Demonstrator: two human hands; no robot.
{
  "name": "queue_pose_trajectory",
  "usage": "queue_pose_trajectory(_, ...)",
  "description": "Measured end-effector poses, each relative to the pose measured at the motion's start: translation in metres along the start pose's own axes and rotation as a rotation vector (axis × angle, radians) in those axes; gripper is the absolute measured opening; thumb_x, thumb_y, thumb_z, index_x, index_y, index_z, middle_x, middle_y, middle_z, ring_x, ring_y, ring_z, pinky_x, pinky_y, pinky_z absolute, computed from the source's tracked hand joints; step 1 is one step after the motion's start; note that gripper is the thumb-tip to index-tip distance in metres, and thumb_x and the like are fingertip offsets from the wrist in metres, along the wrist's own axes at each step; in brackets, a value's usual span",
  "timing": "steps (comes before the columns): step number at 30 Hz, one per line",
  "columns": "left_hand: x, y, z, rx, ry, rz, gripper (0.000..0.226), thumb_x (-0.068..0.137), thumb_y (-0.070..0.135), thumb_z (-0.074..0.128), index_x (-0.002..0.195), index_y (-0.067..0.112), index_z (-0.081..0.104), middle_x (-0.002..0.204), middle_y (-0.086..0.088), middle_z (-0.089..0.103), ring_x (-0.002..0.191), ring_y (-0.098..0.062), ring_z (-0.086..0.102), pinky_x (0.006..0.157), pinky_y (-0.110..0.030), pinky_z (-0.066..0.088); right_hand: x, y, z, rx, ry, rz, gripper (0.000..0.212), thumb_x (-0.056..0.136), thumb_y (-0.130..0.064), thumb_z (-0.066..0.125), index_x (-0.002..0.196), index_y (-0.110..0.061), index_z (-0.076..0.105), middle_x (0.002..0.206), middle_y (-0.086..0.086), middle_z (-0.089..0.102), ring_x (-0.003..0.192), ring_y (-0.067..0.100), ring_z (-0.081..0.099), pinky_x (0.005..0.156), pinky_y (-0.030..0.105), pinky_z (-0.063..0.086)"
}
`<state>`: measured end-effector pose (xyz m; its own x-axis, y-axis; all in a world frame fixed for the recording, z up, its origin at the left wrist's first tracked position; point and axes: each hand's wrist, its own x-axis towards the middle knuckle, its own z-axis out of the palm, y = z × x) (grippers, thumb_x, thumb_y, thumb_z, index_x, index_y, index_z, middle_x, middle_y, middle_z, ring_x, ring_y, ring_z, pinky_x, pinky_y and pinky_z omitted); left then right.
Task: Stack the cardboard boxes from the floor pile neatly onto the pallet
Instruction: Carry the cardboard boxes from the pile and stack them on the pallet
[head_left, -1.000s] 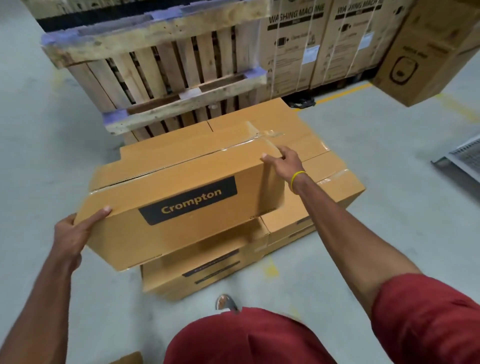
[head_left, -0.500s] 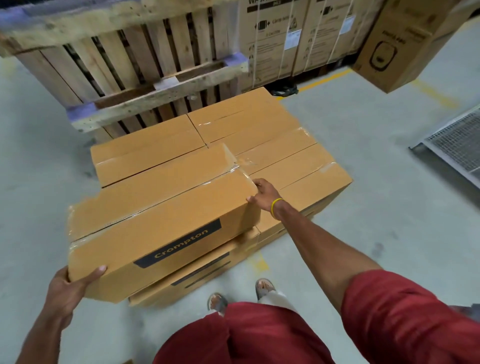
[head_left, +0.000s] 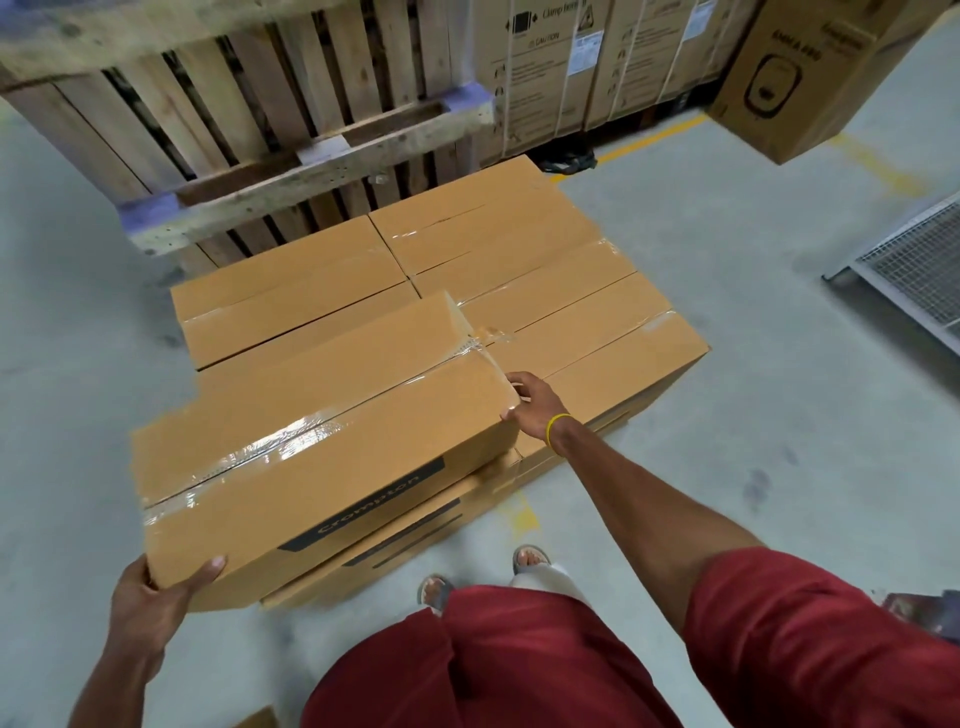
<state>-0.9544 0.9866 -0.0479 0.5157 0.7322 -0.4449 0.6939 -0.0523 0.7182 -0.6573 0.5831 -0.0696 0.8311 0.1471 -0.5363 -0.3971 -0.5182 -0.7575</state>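
Tan taped cardboard boxes: one lifted box (head_left: 322, 441) with a black label. At least three more box tops (head_left: 296, 291) lie in the layer behind it. Seams and edges look alike, so the exact count is unclear. At least one lower box (head_left: 395, 551) sits beneath.

Pale slatted wooden pallets (head_left: 311, 104) on edge: two.

Large printed brown cartons (head_left: 540, 78): three.

Hands: two, left hand (head_left: 156, 592) and right hand (head_left: 530, 410).

Yellow wristband (head_left: 558, 428): one.

Sandalled feet (head_left: 530, 558): two.

Grey wire-mesh panel (head_left: 914, 270): one.

The box (head_left: 322, 447) hides the fingers of the left hand (head_left: 145, 608) and the near-left part of the stack (head_left: 571, 322). Pallets (head_left: 249, 114) and cartons (head_left: 597, 67) run past the top edge.
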Motion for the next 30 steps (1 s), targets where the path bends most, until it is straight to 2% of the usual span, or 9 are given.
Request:
queue_pose_trajectory(5, 0.001, -0.008, 0.006, 0.004, 0.011, -0.005, 0.058, 0.077, 0.012, 0.091, 0.127, 0.001, 0.065, 0.115, -0.020, 0.070, 0.103, -0.040, 0.065, 0.091, -0.048, 0.050, -0.005, 0.007, -0.002, 0.022, 0.010, 0.022, 0.055, 0.085, 0.003, 0.067, 0.133, -0.022, 0.058, 0.124, 0.002, 0.063, 0.116, 0.018, 0.056, 0.088, 0.028, 0.044)
queue_pose_trajectory(16, -0.002, -0.018, 0.014, -0.003, -0.010, -0.013, 0.054, 0.079, 0.007, 0.089, 0.126, -0.002, 0.064, 0.114, -0.022, 0.069, 0.098, -0.036, 0.062, 0.091, -0.046, 0.048, -0.001, 0.024, 0.003, 0.008, 0.023, 0.043, 0.055, 0.082, 0.001, 0.070, 0.129, -0.026, 0.060, 0.127, 0.003, 0.065, 0.118, 0.022, 0.060, 0.099, 0.035, 0.049)
queue_pose_trajectory(23, 0.003, -0.021, 0.012, -0.011, -0.004, -0.028, 0.059, 0.078, 0.009, 0.090, 0.129, 0.000, 0.063, 0.117, -0.020, 0.068, 0.103, -0.037, 0.063, 0.093, -0.047, 0.049, 0.002, 0.023, 0.007, 0.008, 0.027, 0.039, 0.055, 0.083, 0.001, 0.069, 0.130, -0.026, 0.060, 0.126, 0.004, 0.065, 0.118, 0.022, 0.060, 0.101, 0.038, 0.050)
queue_pose_trajectory(30, 0.003, -0.030, 0.019, -0.002, -0.004, -0.059, 0.061, 0.076, 0.013, 0.092, 0.129, 0.002, 0.064, 0.117, -0.019, 0.069, 0.105, -0.039, 0.064, 0.093, -0.049, 0.051, -0.001, 0.027, 0.004, 0.011, 0.041, 0.044, 0.055, 0.081, 0.001, 0.070, 0.125, -0.030, 0.062, 0.126, 0.003, 0.065, 0.118, 0.021, 0.059, 0.095, 0.035, 0.051)
